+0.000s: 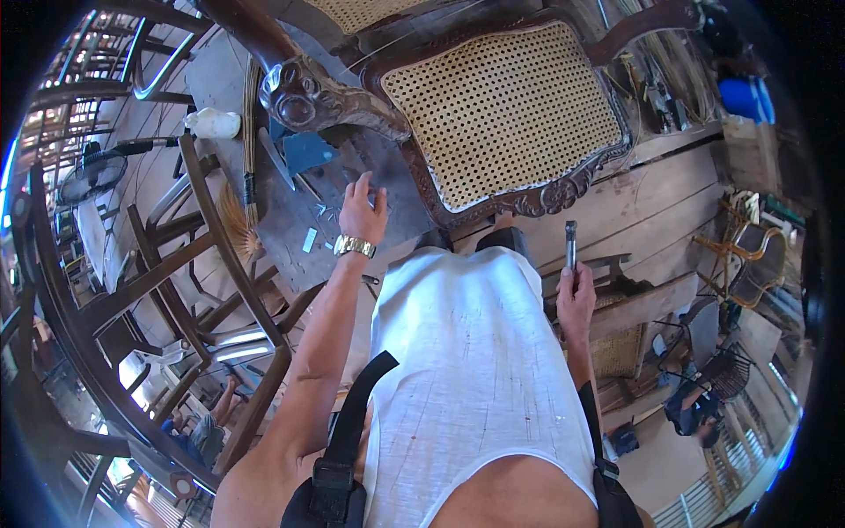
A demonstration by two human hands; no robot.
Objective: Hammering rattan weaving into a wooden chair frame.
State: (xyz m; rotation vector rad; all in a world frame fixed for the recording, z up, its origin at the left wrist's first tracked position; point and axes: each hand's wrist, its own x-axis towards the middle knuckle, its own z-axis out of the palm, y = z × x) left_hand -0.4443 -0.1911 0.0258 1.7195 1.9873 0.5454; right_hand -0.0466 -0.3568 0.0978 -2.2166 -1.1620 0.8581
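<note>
A carved dark wood chair frame with a woven cane panel (506,110) lies in front of me, close to my knees. My left hand (363,211), wearing a gold watch, reaches out over a grey board with its fingers apart, holding nothing. Near it are a blue-green piece of sheet (308,151), a few small loose bits (326,212) and a small pale block (310,239). On the right, my right hand (576,295) is closed round a slim tool with a metal shaft and dark head (571,238); its exact kind does not show.
Stacked dark wooden chair frames (220,238) crowd the left side. A broom (239,220), a white plastic bottle (213,123) and a fan (92,176) are there too. At the far right stand a rattan chair (755,255) and another person (691,405). Wooden planks (651,207) run beneath.
</note>
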